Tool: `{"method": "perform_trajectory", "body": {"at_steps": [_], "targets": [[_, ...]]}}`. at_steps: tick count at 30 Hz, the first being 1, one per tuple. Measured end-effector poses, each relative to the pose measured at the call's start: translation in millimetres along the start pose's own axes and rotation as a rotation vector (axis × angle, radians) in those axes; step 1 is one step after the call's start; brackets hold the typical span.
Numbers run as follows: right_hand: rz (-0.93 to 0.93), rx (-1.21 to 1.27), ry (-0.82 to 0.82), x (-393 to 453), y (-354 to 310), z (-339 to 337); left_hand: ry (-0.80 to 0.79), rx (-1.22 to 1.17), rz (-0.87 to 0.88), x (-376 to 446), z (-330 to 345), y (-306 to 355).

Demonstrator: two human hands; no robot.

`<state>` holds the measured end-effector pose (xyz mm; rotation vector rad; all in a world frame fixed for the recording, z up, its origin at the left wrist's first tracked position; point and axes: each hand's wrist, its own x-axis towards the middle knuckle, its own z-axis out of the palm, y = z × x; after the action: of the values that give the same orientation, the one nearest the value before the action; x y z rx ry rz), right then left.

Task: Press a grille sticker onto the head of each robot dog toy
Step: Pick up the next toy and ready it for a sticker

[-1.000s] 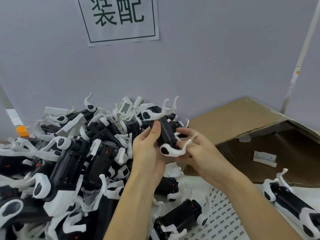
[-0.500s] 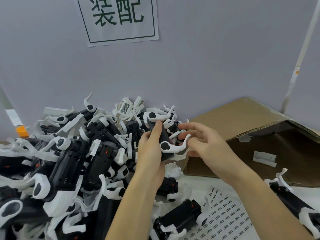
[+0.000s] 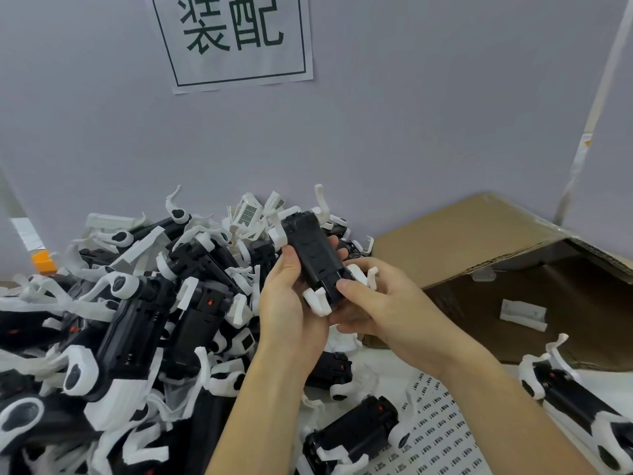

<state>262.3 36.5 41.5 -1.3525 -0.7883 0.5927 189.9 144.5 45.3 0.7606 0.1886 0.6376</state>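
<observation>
A black robot dog toy (image 3: 313, 253) with white legs is held up between both hands, its dark underside toward me. My left hand (image 3: 291, 296) wraps its left side with the thumb along the body. My right hand (image 3: 380, 303) grips the near end, thumb pressed on the black body by a white leg. The toy's head is not clearly visible. A sheet of small grille stickers (image 3: 435, 437) lies on the table below my right forearm.
A big pile of black-and-white robot dogs (image 3: 137, 320) fills the left side against the wall. An open cardboard box (image 3: 479, 241) with one white part inside stands at the right. More dogs lie near me (image 3: 356, 437) and at the right edge (image 3: 582, 409).
The held toy has been turned over and lifted, so its black underside faces me. My right hand moved from beside it to gripping its near end.
</observation>
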Motion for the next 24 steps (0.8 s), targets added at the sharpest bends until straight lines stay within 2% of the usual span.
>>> {"method": "perform_trajectory", "body": {"at_steps": [9,15,19,21,24], "targets": [[0.01,0.123,-0.053,2,4,1,-0.029,-0.006,0.053,3,-1,-2],[-0.045,-0.019,0.066,7,11,6,-0.06,0.073,0.091,3,-4,-4],[-0.026,-0.131,0.013,7,13,-5,0.02,0.122,0.188,6,0,-1],[-0.044,-0.1,0.092,8,11,-13,0.054,0.203,0.226,7,1,1],[-0.165,-0.018,0.216,5,3,-25,0.13,0.383,0.211,9,-2,2]]}}
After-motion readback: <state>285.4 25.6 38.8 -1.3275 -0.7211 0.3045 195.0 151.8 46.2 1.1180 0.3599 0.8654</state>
